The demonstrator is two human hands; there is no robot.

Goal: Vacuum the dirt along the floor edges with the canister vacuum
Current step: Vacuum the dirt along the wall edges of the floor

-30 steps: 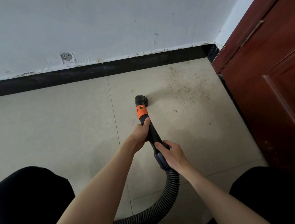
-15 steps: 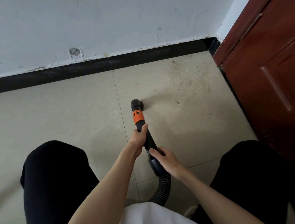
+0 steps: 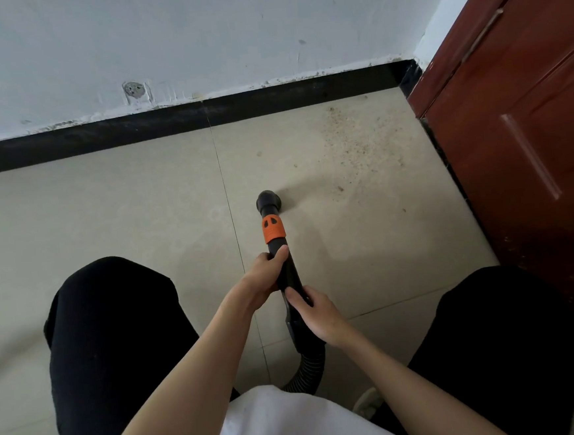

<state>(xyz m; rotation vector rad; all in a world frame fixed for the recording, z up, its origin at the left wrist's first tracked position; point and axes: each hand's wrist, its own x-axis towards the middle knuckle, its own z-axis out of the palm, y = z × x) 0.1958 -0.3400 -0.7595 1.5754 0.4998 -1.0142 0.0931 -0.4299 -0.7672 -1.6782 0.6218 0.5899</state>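
You hold one black plastic vacuum wand with an orange collar, its round nozzle on the beige tiled floor. Your left hand grips it ahead, your right hand behind. One ribbed black hose trails back. Scattered brown dirt specks lie near the black skirting and the one reddish-brown wooden door.

Open tile floor ahead and to the left, up to black baseboard w/ wall above. On the right, red-brown door closes off the corner; dirt patch lies in narrowing gap btwn nozzle and door. Black-clad knees flank both sides near.
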